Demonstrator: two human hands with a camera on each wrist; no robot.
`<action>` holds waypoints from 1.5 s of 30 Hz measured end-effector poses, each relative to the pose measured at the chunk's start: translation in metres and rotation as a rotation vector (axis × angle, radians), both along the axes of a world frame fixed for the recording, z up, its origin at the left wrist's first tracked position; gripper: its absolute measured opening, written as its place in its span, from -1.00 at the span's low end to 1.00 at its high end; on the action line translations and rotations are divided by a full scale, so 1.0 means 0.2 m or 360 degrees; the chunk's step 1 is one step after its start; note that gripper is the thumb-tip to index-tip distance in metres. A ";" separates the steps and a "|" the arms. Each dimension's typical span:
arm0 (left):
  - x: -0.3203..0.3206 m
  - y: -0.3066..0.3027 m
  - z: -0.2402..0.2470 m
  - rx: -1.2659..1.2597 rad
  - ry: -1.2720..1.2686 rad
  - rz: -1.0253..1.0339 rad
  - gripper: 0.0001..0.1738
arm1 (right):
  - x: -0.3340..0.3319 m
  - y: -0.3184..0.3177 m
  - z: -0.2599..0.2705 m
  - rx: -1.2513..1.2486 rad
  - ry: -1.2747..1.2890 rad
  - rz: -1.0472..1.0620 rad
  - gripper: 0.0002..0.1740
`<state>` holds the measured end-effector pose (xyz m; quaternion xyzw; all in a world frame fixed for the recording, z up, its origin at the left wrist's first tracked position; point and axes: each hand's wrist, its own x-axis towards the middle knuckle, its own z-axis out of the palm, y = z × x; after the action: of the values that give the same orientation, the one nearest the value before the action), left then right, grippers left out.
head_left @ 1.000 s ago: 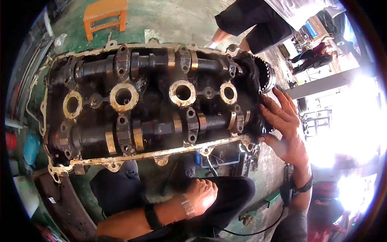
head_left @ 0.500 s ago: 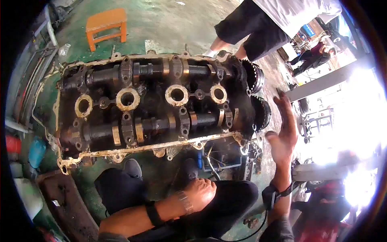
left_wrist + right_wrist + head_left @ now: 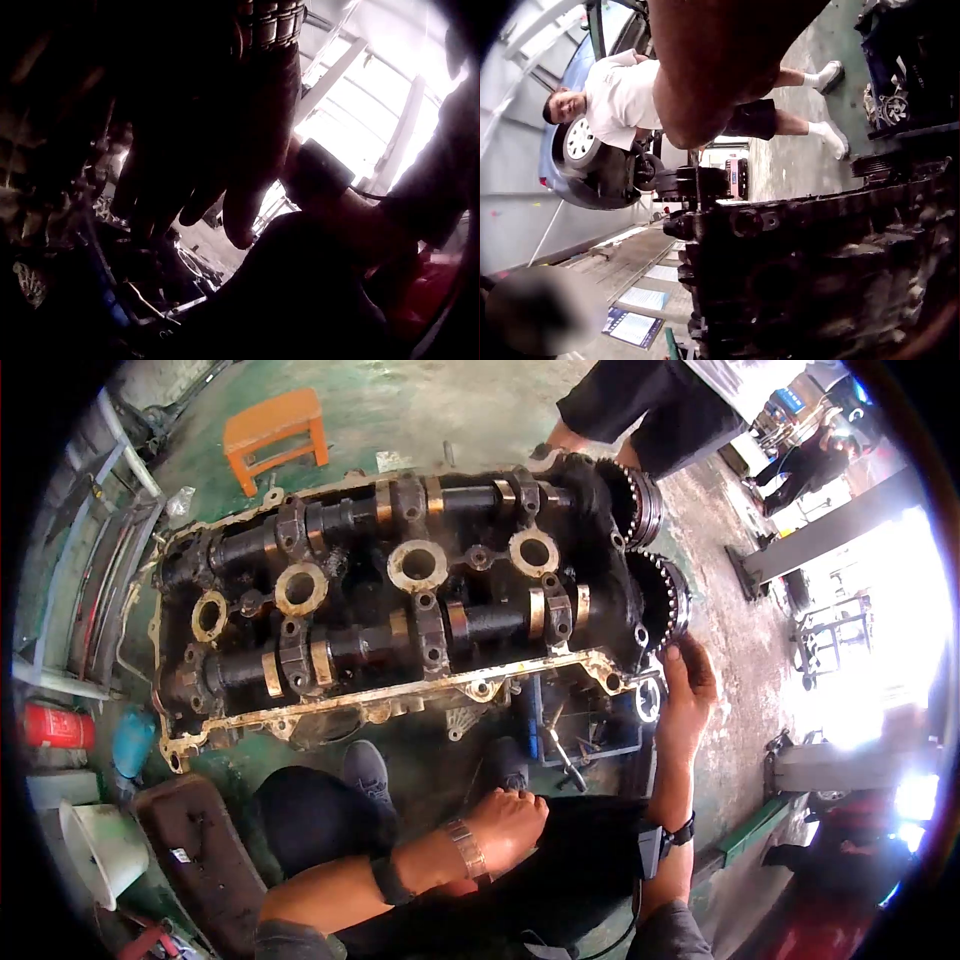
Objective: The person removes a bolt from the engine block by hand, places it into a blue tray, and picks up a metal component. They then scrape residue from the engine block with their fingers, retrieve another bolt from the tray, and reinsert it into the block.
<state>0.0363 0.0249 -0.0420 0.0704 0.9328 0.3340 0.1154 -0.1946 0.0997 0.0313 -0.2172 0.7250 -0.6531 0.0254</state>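
A long, oily black engine cylinder head [image 3: 450,697] with two camshafts spans the middle of the head view. At its right end sit two toothed camshaft gears, the upper gear [image 3: 650,510] and the lower gear [image 3: 682,600]. My right hand [image 3: 690,705] is at the bottom rim of the lower gear, thumb up; whether its fingers grip the rim, I cannot tell. The right wrist view shows this hand [image 3: 705,75] above a dark gear [image 3: 694,184]. My left hand [image 3: 505,830] rests over my thigh, holding nothing; its fingers [image 3: 240,225] hang loosely in the left wrist view.
A blue crate [image 3: 537,715] with tools stands below the engine. To the left are a brown tray [image 3: 160,812], a white bucket [image 3: 115,850] and a red cylinder [image 3: 60,727]. Beyond the engine stand an orange stool [image 3: 272,425] and a person in shorts [image 3: 640,410].
My right hand first lay against the gears, then came away to the right, and now is at the lower gear's bottom rim. The head view has tilted; my left hand stays on my thigh.
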 end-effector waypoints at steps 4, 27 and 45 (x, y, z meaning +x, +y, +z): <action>0.00 0.03 -0.06 -0.0027 -0.0052 -0.0030 -0.51 | 0.01 0.02 -0.02 0.0279 0.0144 -0.0052 -0.67; -0.03 0.05 -0.07 0.0073 -0.0190 -0.0058 -0.61 | 0.02 0.07 0.05 0.0294 0.0227 -0.0033 -0.81; -0.05 0.05 -0.09 0.0157 0.0052 -0.0098 -0.76 | 0.03 0.04 0.05 0.0266 0.0419 0.0053 -0.82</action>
<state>0.0269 0.0352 -0.0601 0.1100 0.9144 0.3747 0.1068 -0.1888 0.1068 0.0417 -0.3101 0.7701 -0.5560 -0.0410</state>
